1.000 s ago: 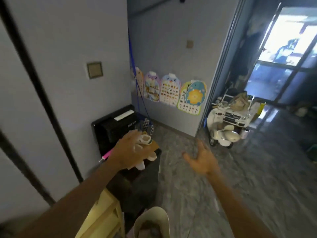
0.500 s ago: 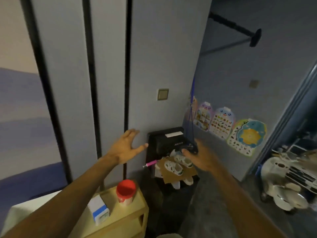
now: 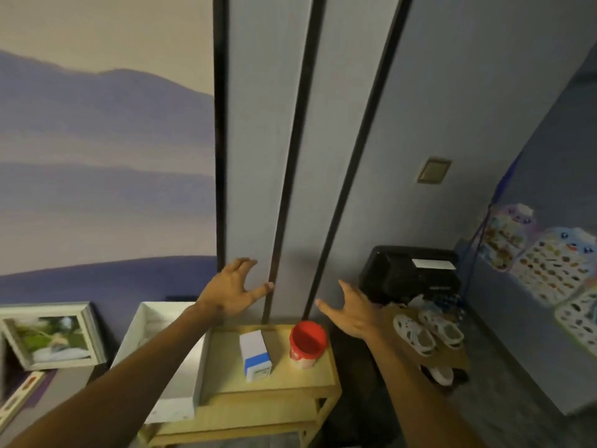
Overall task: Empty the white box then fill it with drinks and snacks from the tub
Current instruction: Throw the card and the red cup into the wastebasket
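The white box (image 3: 151, 321) stands at lower left against the wall, its inside mostly hidden by my left forearm. My left hand (image 3: 231, 291) hovers above its far right corner, fingers spread, holding nothing. My right hand (image 3: 353, 313) is open too, raised to the right of a red-lidded cup (image 3: 307, 339). That cup and a small white-and-blue carton (image 3: 255, 354) stand on a low wooden shelf (image 3: 277, 379) just right of the box. No tub is in view.
A framed picture (image 3: 48, 334) leans at far left. A black appliance (image 3: 410, 273) stands right of the shelf, with small white shoes (image 3: 426, 331) on cardboard in front of it. Posters (image 3: 546, 263) hang on the right wall.
The view has swung left from the doorway and shoes to the wooden shelf and white box. My left hand let go of the small shoes; both hands moved left and now hover open.
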The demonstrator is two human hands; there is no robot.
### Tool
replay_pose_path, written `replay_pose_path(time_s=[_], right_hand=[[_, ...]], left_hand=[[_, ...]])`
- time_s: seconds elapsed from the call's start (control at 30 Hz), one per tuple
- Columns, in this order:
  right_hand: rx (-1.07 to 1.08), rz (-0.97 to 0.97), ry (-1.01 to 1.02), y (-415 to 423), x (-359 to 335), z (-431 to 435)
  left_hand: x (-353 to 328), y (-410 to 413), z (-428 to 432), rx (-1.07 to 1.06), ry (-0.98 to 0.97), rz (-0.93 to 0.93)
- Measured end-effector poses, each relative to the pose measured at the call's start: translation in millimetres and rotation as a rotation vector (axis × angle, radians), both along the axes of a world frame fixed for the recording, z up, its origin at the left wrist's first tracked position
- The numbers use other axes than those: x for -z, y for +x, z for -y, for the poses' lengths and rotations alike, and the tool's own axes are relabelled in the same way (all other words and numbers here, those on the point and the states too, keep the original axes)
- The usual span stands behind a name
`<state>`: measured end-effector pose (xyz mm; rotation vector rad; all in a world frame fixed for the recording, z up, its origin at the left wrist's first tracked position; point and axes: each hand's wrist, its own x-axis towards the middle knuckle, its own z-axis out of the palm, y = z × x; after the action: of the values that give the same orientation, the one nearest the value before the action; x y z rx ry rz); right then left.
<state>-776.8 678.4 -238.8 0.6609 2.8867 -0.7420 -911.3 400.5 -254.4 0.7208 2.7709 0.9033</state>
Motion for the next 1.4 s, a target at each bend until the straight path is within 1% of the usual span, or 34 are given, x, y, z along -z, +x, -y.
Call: replay_pose_path(time_s=[0.2, 0.33, 0.4, 0.53, 0.67, 0.83, 0.97, 1.1, 1.23, 1.4], right_hand=[[-0.068, 0.117, -0.016, -36, 77, -16], [-0.127, 0.17, -0.032, -67, 146, -43], [-0.162, 0.166, -0.032, -81, 185, -55], [-0.205, 0.141, -0.013, -100, 261, -66], [-0.185, 0.112, 0.009, -105, 318, -62], [-0.171, 0.062, 0.075, -102, 354, -62], [-0.144, 0.04, 0.064, -103, 351, -58], [-0.131, 0.008, 0.055, -99, 319, -55], [-0.111, -0.037, 0.07, -96, 245, -58], [-0.042, -0.095, 0.134, -78, 124, -60]], left_hand=[[78, 3, -15, -0.123, -0.042, 0.118], [156, 2, -46, -0.274, -0.112, 0.165], [200, 1, -61, -0.333, -0.154, 0.188], [285, 4, -84, -0.429, -0.173, 0.23], [347, 16, -97, -0.52, -0.122, 0.254], [380, 19, -103, -0.597, -0.036, 0.241], [380, 15, -104, -0.594, -0.009, 0.273], [349, 15, -100, -0.54, -0.002, 0.254], [277, 2, -93, -0.443, -0.001, 0.216], [147, -17, -84, -0.279, 0.024, 0.149]])
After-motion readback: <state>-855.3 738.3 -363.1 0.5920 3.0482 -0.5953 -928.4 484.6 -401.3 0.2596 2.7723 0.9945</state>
